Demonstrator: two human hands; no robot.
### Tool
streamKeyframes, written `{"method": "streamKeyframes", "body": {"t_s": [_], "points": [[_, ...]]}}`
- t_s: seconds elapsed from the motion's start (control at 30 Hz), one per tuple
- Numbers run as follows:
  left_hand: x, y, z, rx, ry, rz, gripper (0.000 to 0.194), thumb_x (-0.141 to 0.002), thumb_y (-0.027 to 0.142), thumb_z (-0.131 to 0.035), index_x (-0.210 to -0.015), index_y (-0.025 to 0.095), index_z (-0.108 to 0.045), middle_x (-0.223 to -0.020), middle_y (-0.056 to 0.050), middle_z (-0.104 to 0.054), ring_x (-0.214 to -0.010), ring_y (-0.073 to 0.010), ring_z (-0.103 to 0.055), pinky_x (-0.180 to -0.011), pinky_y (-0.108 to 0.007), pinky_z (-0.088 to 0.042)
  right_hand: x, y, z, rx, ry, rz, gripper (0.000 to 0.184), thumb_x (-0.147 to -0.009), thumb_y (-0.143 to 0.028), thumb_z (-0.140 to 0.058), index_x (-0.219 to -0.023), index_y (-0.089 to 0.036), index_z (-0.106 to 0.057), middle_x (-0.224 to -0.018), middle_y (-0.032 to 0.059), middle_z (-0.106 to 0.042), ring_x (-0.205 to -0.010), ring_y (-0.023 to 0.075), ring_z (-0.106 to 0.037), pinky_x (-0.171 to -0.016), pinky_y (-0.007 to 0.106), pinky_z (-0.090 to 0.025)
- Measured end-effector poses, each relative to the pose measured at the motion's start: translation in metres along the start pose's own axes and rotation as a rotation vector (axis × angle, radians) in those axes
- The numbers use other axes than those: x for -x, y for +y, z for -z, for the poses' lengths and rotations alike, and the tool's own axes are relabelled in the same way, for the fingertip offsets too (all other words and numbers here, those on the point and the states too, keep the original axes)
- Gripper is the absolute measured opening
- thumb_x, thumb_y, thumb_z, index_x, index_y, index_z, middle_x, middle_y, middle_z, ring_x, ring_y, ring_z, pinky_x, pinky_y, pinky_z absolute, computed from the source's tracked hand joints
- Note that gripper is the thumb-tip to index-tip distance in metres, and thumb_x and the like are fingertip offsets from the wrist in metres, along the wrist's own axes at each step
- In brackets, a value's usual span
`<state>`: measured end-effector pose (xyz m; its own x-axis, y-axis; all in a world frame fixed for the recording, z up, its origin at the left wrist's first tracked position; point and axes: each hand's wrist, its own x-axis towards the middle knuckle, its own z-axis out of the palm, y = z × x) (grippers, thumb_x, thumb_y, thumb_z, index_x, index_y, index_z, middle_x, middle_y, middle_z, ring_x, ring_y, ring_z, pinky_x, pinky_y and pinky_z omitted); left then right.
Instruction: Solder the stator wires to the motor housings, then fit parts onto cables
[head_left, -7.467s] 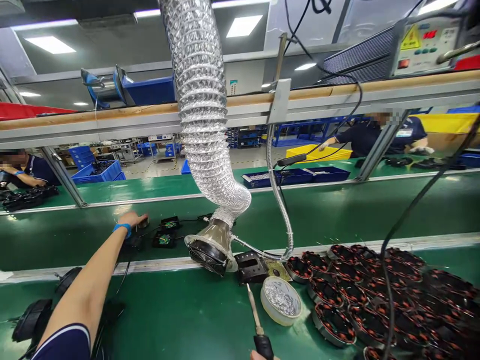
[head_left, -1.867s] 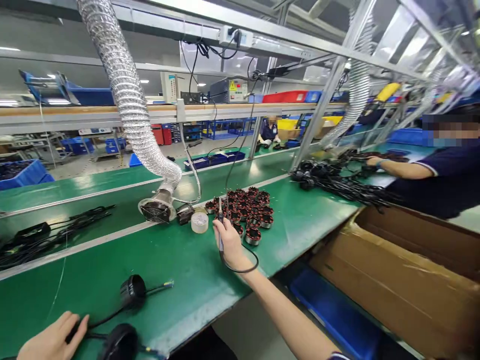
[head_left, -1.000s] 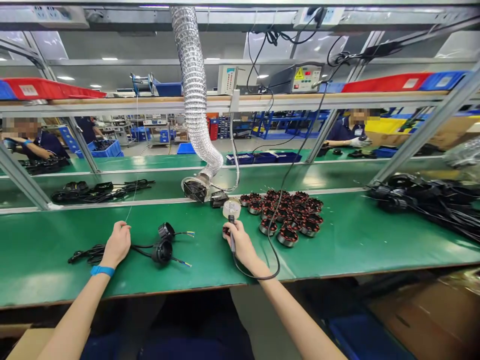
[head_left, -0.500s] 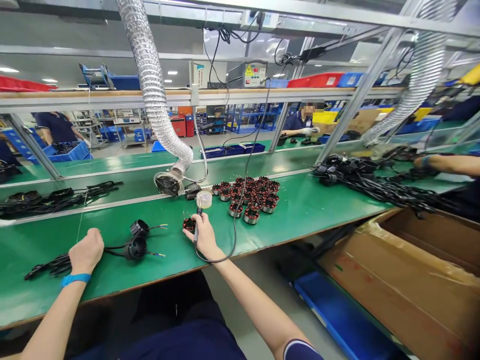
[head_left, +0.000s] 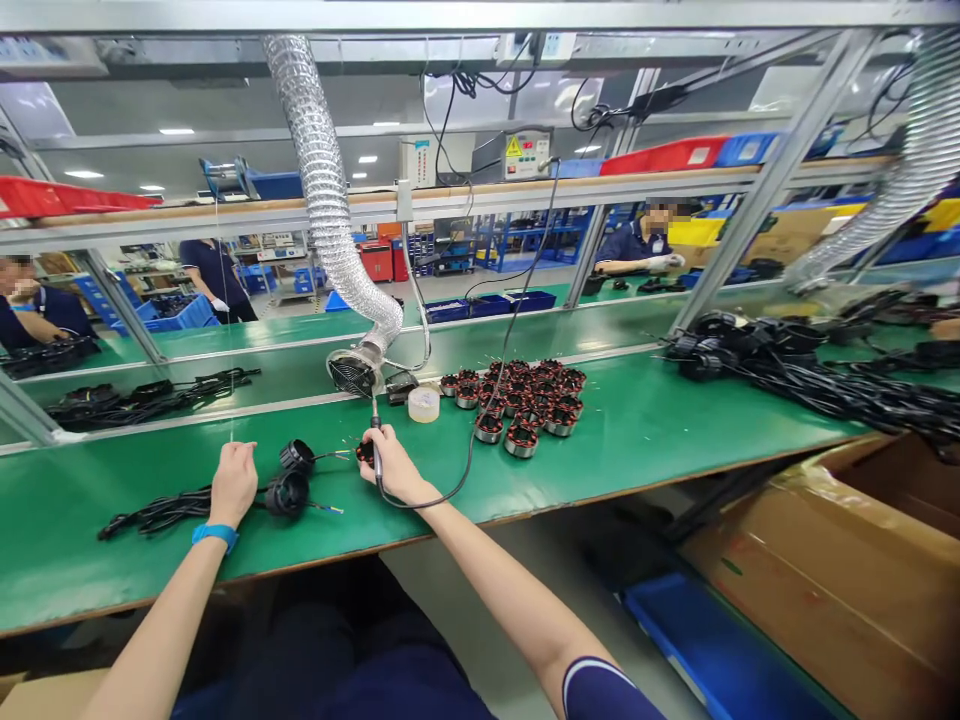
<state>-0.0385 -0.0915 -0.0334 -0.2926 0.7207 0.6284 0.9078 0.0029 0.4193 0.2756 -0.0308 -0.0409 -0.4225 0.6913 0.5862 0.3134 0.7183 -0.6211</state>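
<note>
My left hand [head_left: 234, 480], a blue band at its wrist, is closed on a thin solder wire [head_left: 231, 390] that hangs from a spool [head_left: 225, 178] on the shelf. Just right of it lie two black round housings [head_left: 287, 493] with cables and bare wire ends. My right hand [head_left: 394, 470] grips a soldering iron [head_left: 377, 440], its tip pointing up. Those fingers also touch a motor stator [head_left: 365, 454] with copper windings, partly hidden behind them. Beyond the iron stands a pale round tin [head_left: 424, 403]. Several more stators [head_left: 521, 440] sit grouped to the right.
A fan inlet [head_left: 352, 373] on a silver duct [head_left: 322, 170] hangs at the bench's back. Black cabled parts [head_left: 750, 350] are heaped at right, above an open cardboard box [head_left: 840, 560]. The iron's cord [head_left: 471, 450] crosses the bench [head_left: 637, 420]. Co-workers [head_left: 637, 245] are beyond.
The view has turned left. The soldering iron's tip has moved away from the round tin, leftward to just below the fan inlet. My left hand has moved closer to the housings, still on the wire.
</note>
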Motion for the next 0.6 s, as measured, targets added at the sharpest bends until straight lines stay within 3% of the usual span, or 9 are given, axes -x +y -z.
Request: {"method": "streamKeyframes", "body": {"t_s": [0.1, 0.2, 0.3, 0.4, 0.5, 0.6], "points": [[-0.012, 0.013, -0.002, 0.115, -0.131, 0.118, 0.04, -0.093, 0.036, -0.031, -0.102, 0.017, -0.065, -0.101, -0.011, -0.064, -0.103, -0.0275, -0.059, -0.094, -0.039, -0.044, -0.01, 0.002, 0.002, -0.052, -0.105, 0.083, 0.043, -0.071, -0.011, -0.065, -0.11, -0.022, -0.048, -0.102, 0.0016, -0.041, -0.076, 0.0128, -0.051, -0.075, 0.028, -0.049], [-0.034, 0.025, -0.01, 0.212, -0.285, 0.107, 0.044, -0.09, 0.044, -0.034, -0.092, 0.017, -0.07, -0.09, -0.008, -0.07, -0.094, -0.0255, -0.062, -0.083, -0.034, -0.046, -0.023, 0.002, 0.004, -0.082, -0.191, 0.147, 0.047, -0.069, -0.01, -0.065, -0.11, -0.023, -0.047, -0.104, 0.0018, -0.042, -0.082, 0.0143, -0.051, -0.08, 0.028, -0.049], [-0.06, 0.035, -0.022, 0.299, -0.49, 0.074, 0.046, -0.084, 0.053, -0.045, -0.082, 0.016, -0.074, -0.079, -0.007, -0.071, -0.072, -0.0208, -0.062, -0.063, -0.028, -0.045, -0.035, 0.001, 0.006, -0.093, -0.259, 0.176, 0.049, -0.067, -0.007, -0.065, -0.109, -0.023, -0.047, -0.105, 0.0019, -0.044, -0.086, 0.0151, -0.051, -0.084, 0.028, -0.048], [-0.083, 0.044, -0.034, 0.394, -0.75, 0.076, 0.053, -0.081, 0.061, -0.051, -0.083, 0.014, -0.075, -0.066, -0.004, -0.066, -0.048, -0.0125, -0.045, -0.047, -0.024, -0.03, -0.042, 0.002, 0.007, -0.094, -0.294, 0.171, 0.052, -0.065, -0.004, -0.063, -0.111, -0.023, -0.047, -0.105, 0.0018, -0.045, -0.086, 0.0148, -0.051, -0.084, 0.027, -0.047], [-0.099, 0.055, -0.051, 0.506, -1.039, 0.063, 0.055, -0.08, 0.063, -0.056, -0.087, 0.012, -0.074, -0.061, -0.001, -0.06, -0.047, -0.0099, -0.039, -0.046, -0.023, -0.023, -0.045, 0.006, 0.009, -0.058, -0.304, 0.164, 0.052, -0.065, -0.004, -0.06, -0.111, -0.023, -0.048, -0.104, 0.0017, -0.045, -0.082, 0.0143, -0.05, -0.08, 0.026, -0.047], [-0.104, 0.066, -0.072, 0.6, -1.129, -0.007, 0.046, -0.076, 0.056, -0.066, -0.088, 0.012, -0.073, -0.067, -0.002, -0.064, -0.057, -0.0126, -0.048, -0.053, -0.023, -0.032, -0.049, 0.012, 0.012, -0.021, -0.302, 0.162, 0.051, -0.065, -0.003, -0.057, -0.11, -0.024, -0.048, -0.103, 0.0023, -0.045, -0.083, 0.0156, -0.049, -0.08, 0.028, -0.046]]}}
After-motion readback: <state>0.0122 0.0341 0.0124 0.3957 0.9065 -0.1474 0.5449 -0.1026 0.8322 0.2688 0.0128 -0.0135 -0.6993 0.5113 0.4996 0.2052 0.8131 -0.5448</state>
